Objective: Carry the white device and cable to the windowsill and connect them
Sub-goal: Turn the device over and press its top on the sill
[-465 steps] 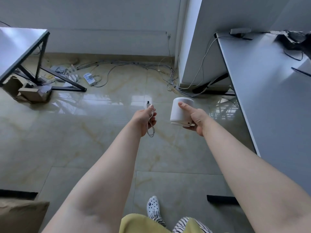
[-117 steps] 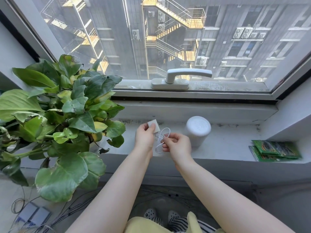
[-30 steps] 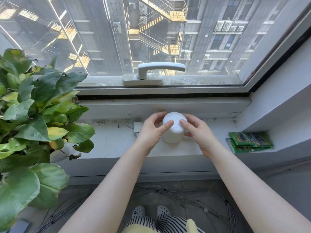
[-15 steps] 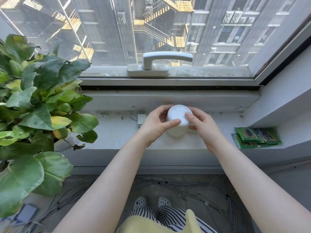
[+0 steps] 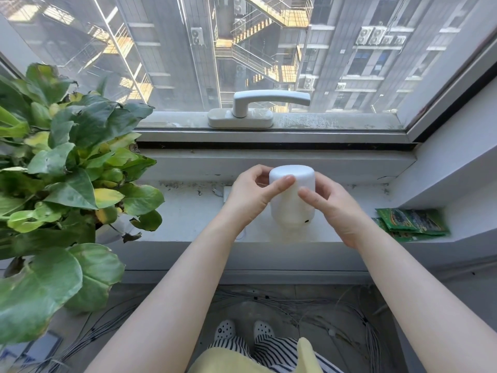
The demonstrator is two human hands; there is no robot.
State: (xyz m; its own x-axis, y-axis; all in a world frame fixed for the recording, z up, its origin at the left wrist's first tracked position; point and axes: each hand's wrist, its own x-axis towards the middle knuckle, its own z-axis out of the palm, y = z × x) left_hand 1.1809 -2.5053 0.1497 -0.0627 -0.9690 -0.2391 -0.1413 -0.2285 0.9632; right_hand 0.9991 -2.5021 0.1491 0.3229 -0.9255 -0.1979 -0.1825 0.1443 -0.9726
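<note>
The white cylindrical device (image 5: 291,200) is held just above the windowsill (image 5: 188,219), tilted toward me, with a small dark port near its lower right edge. My left hand (image 5: 250,195) grips its left side, thumb across the top front. My right hand (image 5: 330,205) holds its right side. A white plug block (image 5: 226,190) of the cable lies on the sill behind my left hand, and a thin loop of white cable (image 5: 242,235) shows under my left wrist. The rest of the cable is hidden.
A large leafy potted plant (image 5: 67,179) fills the sill's left end. Green packets (image 5: 411,223) lie at the right end. The window handle (image 5: 258,106) sits on the frame behind. Many cables (image 5: 295,305) run over the floor below.
The device has been lifted off the sill and tipped toward me by both hands. The plug block and cable stay on the sill.
</note>
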